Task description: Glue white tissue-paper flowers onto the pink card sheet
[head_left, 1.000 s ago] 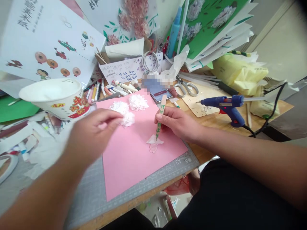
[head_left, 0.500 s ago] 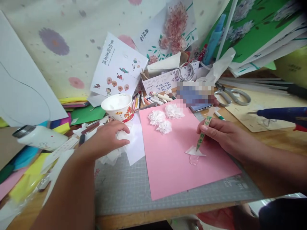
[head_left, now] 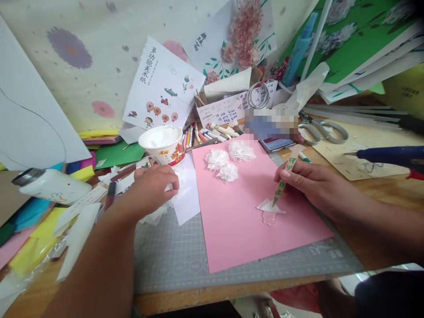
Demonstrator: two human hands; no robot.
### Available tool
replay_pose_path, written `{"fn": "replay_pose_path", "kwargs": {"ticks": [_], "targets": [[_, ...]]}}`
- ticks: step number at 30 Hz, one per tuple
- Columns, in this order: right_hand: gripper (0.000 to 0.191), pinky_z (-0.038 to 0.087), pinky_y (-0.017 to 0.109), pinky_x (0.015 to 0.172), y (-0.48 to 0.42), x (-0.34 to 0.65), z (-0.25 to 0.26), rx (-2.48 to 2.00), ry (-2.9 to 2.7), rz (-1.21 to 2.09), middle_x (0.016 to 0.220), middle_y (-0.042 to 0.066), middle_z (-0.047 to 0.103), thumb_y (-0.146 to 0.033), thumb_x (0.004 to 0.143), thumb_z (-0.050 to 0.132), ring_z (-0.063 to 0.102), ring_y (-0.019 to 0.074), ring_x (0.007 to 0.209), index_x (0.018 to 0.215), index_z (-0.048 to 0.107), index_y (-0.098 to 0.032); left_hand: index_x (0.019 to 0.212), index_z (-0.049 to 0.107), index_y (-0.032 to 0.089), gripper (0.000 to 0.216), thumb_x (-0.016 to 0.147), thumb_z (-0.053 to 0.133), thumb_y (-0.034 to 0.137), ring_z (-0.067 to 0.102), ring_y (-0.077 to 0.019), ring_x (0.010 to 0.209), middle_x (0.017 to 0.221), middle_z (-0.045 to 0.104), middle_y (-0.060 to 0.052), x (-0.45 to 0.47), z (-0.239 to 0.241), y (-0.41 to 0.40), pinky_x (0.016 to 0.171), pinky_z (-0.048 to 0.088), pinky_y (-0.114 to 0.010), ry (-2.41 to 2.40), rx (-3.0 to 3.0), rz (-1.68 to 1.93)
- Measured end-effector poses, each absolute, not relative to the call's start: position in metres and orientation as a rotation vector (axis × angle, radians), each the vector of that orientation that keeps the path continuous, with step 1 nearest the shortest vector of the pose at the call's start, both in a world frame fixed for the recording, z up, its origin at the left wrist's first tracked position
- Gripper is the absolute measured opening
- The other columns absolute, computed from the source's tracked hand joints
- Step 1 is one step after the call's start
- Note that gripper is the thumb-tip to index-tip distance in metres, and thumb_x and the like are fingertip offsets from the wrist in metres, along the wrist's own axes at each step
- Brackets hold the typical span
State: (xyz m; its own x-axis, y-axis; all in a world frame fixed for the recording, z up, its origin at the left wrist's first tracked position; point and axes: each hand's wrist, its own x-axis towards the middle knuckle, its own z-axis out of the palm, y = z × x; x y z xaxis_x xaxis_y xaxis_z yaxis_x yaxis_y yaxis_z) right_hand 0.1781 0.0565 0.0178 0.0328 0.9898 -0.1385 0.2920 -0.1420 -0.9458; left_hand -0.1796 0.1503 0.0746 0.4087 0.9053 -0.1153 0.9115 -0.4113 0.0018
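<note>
My right hand (head_left: 304, 181) grips a slim pale stick (head_left: 284, 179) with green lettering, its pointed end down. At that tip a small white tissue paper piece (head_left: 270, 206) stands on the pink sheet (head_left: 238, 229), beside a clear glossy patch of glue (head_left: 268, 218). Three ruffled white paper flowers (head_left: 228, 172) cluster at the sheet's upper left. My left hand (head_left: 155, 187) is over loose white tissue paper (head_left: 157, 217) left of the sheet, thumb and forefinger drawn together at the tissue. What its other fingers do is hidden.
Behind my left hand stands a white paper bowl (head_left: 162, 148). A grey cutting mat (head_left: 165, 260) lies under the sheet. To the right are scissors (head_left: 323, 130) and a blue glue gun (head_left: 387, 154). Pens (head_left: 212, 134), a phone (head_left: 276, 143) and a white bottle (head_left: 54, 185) surround the work.
My left thumb and forefinger have closed toward each other over the tissue. My right hand keeps the stick at nearly the same place; the view has shifted slightly.
</note>
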Motion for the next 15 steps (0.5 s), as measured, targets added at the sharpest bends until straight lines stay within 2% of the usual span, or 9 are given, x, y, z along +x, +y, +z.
{"fn": "replay_pose_path", "kwargs": {"ticks": [4,7,12,15], "targets": [[0.067,0.037,0.027,0.052,0.056,0.179,0.018,-1.545,-1.333,1.172,0.066,-0.001,0.058,-0.085,0.076,0.069,0.047,0.0117,0.056,0.086,0.069,-0.019,0.074,0.073,0.027,0.028,0.082,0.052,0.043,0.068,-0.0299,0.1,0.096,0.077,-0.005,-0.18,0.081,0.15,0.094,0.044,-0.047,1.644,2.57,0.081],[0.057,0.037,0.026,0.051,0.055,0.179,0.017,-1.517,-1.323,1.175,0.067,-0.001,0.059,-0.075,0.082,0.071,0.048,0.0116,0.056,0.087,0.069,-0.019,0.073,0.072,0.027,0.029,0.081,0.054,0.048,0.07,-0.028,0.095,0.091,0.077,-0.004,-0.169,0.076,0.144,0.092,0.049,-0.044,1.595,2.557,0.27],[0.026,0.04,0.025,0.053,0.058,0.173,0.022,-1.365,-1.311,1.173,0.064,-0.003,0.057,-0.041,0.093,0.07,0.05,0.0108,0.056,0.081,0.066,-0.018,0.078,0.074,0.026,0.03,0.088,0.051,0.042,0.071,-0.0257,0.089,0.095,0.076,-0.004,-0.119,0.049,0.114,0.089,0.048,-0.044,1.465,2.573,0.591],[0.021,0.044,0.023,0.056,0.06,0.17,0.026,-1.344,-1.289,1.192,0.064,-0.004,0.057,-0.024,0.1,0.061,0.054,0.01,0.055,0.079,0.062,-0.019,0.078,0.076,0.028,0.023,0.088,0.056,0.035,0.071,-0.0228,0.085,0.088,0.076,0.0,-0.089,0.037,0.089,0.086,0.046,-0.043,1.212,2.621,0.584]]}}
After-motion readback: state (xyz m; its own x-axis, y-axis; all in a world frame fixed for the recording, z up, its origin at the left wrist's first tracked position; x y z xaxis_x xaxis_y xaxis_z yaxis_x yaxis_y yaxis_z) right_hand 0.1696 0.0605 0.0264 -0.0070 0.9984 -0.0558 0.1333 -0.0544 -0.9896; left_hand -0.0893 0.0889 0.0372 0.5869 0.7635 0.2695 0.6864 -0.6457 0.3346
